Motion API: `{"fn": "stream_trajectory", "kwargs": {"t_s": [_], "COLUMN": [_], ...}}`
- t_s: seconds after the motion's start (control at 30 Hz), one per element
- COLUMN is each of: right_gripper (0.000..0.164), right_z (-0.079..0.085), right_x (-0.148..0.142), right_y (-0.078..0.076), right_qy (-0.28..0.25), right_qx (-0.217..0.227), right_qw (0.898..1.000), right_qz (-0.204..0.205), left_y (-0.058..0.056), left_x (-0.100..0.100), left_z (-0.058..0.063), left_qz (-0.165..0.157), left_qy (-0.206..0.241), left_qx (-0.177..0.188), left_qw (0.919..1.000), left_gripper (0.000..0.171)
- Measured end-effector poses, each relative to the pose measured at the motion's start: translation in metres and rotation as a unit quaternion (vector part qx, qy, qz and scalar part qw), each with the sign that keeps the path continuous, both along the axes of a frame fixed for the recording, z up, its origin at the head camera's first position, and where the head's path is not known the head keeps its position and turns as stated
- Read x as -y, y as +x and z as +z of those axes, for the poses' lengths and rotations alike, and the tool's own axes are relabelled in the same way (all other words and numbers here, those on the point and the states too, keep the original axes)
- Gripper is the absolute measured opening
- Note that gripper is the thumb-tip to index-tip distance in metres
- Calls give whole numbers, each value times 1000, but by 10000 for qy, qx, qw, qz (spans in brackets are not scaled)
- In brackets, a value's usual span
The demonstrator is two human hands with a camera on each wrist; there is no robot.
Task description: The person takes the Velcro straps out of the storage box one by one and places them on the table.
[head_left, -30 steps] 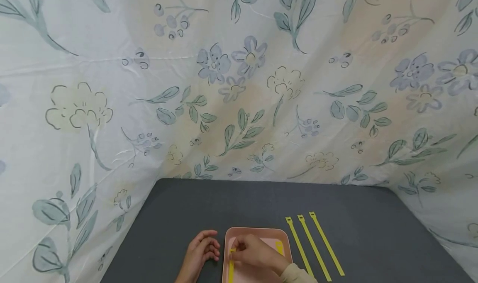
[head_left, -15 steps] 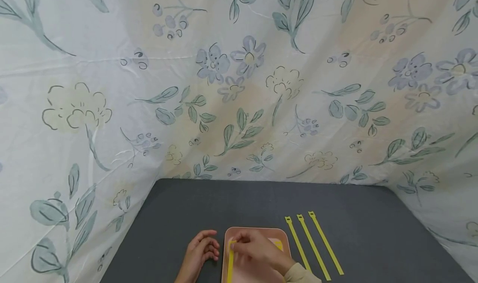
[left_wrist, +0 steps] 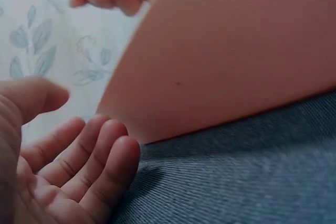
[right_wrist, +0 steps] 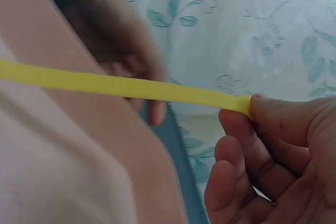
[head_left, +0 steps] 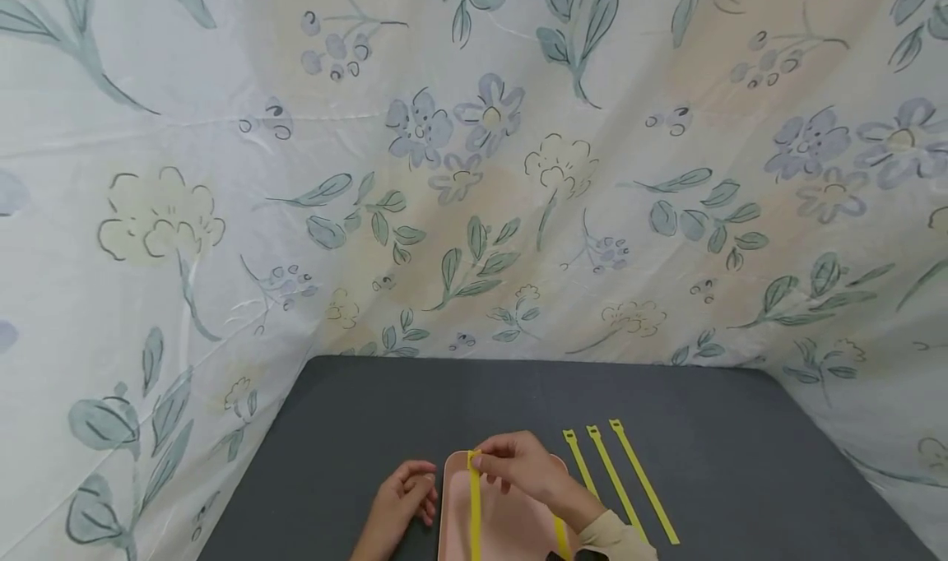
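Note:
My right hand (head_left: 522, 466) pinches the slotted head end of a yellow cable tie strap (head_left: 476, 512) between thumb and forefinger, above the far left corner of a pink tray (head_left: 453, 503). In the right wrist view the strap (right_wrist: 131, 86) stretches from the fingertips across the tray rim. My left hand (head_left: 403, 499) rests on the table just left of the tray, fingers loosely bent and holding nothing. Its fingertips lie close to the tray's outer wall (left_wrist: 226, 61) in the left wrist view. Another yellow strap (head_left: 561, 535) shows inside the tray, partly covered by my right forearm.
To the right of the tray, three more yellow straps (head_left: 644, 483) lie side by side on the dark grey table (head_left: 704, 429), partly behind my right sleeve (head_left: 615, 536). A floral curtain (head_left: 474, 174) surrounds the table at the back and sides.
My right hand has moved away from me and slightly right, drawing the strap's head up to the tray's far rim. My left hand's fingers have shifted slightly.

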State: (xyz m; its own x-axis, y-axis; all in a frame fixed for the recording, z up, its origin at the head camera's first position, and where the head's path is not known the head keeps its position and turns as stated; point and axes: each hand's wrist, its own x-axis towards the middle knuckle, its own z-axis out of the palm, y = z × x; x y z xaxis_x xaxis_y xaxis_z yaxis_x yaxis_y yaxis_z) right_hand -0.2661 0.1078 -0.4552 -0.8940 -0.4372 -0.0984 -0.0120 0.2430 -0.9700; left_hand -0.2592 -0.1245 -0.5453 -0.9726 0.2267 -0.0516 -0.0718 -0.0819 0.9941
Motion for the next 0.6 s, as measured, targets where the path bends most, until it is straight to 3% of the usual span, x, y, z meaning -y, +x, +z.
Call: {"fn": "stream_trajectory", "kwargs": {"t_s": [0.23,0.6], "right_gripper": [37,34], "right_z": [25,64], "right_x": [-15,-44], "right_y": [-1,-7], "right_qy": [-118,79], "right_qx": [-71,-577], "right_qw": [9996,9955], "right_qz": [-249,-744], "left_y": [0,1], "left_x": [-4,-9], "left_z": [-3,0], "left_qz": [-268,-250], "left_qy": [-667,-820], "left_qx": [-147,-240], "left_qw": [9973,9960], "left_gripper": [40,40]}}
